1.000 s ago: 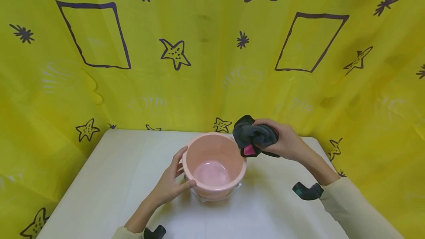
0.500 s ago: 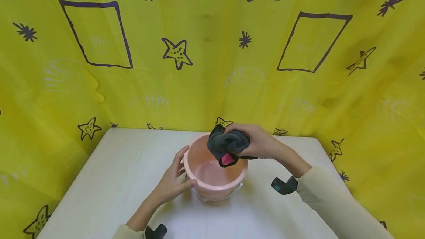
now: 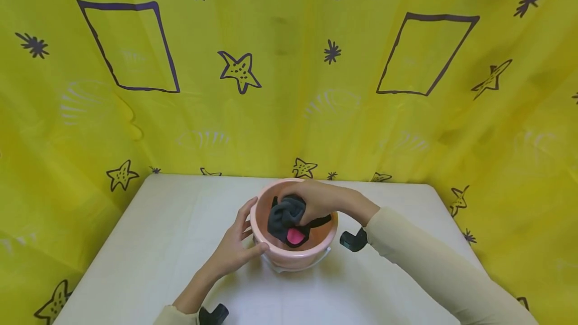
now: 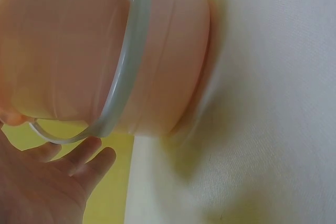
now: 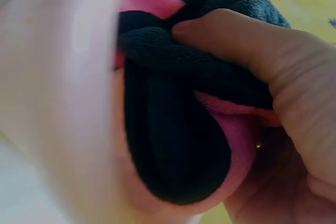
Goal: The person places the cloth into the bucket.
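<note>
A pale pink bucket (image 3: 295, 262) stands upright on the table, its pale bail handle (image 4: 122, 72) hanging down outside. My left hand (image 3: 232, 252) holds it from the left, thumb on the front of the rim and fingers spread around the side. Inside the mouth of the bucket, my right hand (image 3: 311, 202) grips a soft dark grey plush bundle (image 3: 284, 217) with black and pink parts. In the right wrist view the thumb presses into the folds of the plush bundle (image 5: 176, 135); its exact kind is unclear. Most of the right fingers are hidden beneath it.
The white table (image 3: 180, 229) extends on both sides of the bucket. Behind it hangs a yellow curtain (image 3: 280, 114) printed with stars and frames. A dark wrist camera (image 3: 353, 239) sits by the right sleeve, another wrist camera (image 3: 213, 315) by the left.
My right hand has carried the plush bundle leftward from beside the bucket, over the rim and down into its mouth. The left hand and the bucket have stayed in place.
</note>
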A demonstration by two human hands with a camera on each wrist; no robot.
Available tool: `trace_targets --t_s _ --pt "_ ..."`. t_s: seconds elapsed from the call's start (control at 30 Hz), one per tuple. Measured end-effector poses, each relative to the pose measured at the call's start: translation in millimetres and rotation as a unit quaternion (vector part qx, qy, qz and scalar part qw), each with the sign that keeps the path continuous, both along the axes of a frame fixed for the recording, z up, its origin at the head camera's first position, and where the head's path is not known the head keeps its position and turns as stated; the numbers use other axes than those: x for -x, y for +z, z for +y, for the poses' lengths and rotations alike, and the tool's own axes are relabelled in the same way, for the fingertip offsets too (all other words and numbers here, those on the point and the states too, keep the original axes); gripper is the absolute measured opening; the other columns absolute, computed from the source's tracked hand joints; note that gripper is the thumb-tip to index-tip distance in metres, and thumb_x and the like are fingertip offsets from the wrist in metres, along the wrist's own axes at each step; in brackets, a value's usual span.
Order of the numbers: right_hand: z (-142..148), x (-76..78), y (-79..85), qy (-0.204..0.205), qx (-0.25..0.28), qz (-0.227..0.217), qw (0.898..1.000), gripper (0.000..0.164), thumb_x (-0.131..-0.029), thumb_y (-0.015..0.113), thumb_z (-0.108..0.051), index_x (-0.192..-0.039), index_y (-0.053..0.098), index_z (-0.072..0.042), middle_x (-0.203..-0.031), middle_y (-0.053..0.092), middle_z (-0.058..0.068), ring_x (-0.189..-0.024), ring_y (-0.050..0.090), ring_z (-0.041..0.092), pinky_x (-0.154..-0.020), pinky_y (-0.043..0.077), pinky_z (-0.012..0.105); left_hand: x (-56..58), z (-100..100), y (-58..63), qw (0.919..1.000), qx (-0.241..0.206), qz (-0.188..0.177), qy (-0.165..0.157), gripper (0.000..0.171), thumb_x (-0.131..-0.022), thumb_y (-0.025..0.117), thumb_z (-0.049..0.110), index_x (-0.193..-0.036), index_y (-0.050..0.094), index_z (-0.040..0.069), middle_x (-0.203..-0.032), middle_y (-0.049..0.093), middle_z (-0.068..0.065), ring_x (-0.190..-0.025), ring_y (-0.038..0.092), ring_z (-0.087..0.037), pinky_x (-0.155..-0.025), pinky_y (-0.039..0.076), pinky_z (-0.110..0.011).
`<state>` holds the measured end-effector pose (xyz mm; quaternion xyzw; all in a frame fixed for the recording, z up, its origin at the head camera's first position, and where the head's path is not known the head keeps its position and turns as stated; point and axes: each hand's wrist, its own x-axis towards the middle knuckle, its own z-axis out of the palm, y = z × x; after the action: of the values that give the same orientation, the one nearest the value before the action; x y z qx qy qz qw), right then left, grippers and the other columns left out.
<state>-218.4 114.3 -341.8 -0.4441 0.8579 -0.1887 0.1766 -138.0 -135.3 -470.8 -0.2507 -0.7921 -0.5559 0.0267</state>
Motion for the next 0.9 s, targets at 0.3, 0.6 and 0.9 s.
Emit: trace_targets --t_s 0.3,0.6,0.9 --pt "-27 4.2 -4.1 0.041 -0.084 0.014 0.996 0.046 -0.072 0.086 -0.016 -0.111 0.065 -0.027 -0.102 0.061 -0.019 -0.095 0.056 0.006 -0.085 0.049 0.027 -1.1 0 0.9 1.0 0.004 -0.003 0.007 0.101 -0.078 0.081 0.027 -0.155 0.016 0.034 -0.159 0.021 0.004 -0.136 0.041 -0.031 -0.103 0.044 -0.05" --pt "-25 3.5 -3.1 0.029 -0.093 -0.03 0.995 0.064 -0.07 0.089 -0.027 -0.127 0.059 -0.032 -0.12 0.056 -0.019 -0.11 0.05 0.007 -0.095 0.047 0.031 -0.4 0 0.6 0.9999 0.009 -0.007 0.009 0.101 -0.079 0.081 0.029 -0.155 0.014 0.034 -0.159 0.021 0.007 -0.135 0.042 -0.03 -0.104 0.044 -0.048" --pt "-17 5.5 3.1 0.067 -0.05 -0.059 0.995 0.088 -0.07 0.088 -0.038 -0.144 0.04 -0.035 -0.146 0.038 -0.013 -0.136 0.032 0.013 -0.112 0.033 0.043 0.7 0 -0.4 0.9998 0.012 -0.013 0.009 0.101 -0.08 0.08 0.028 -0.155 0.013 0.034 -0.158 0.021 0.009 -0.135 0.043 -0.027 -0.103 0.045 -0.048"
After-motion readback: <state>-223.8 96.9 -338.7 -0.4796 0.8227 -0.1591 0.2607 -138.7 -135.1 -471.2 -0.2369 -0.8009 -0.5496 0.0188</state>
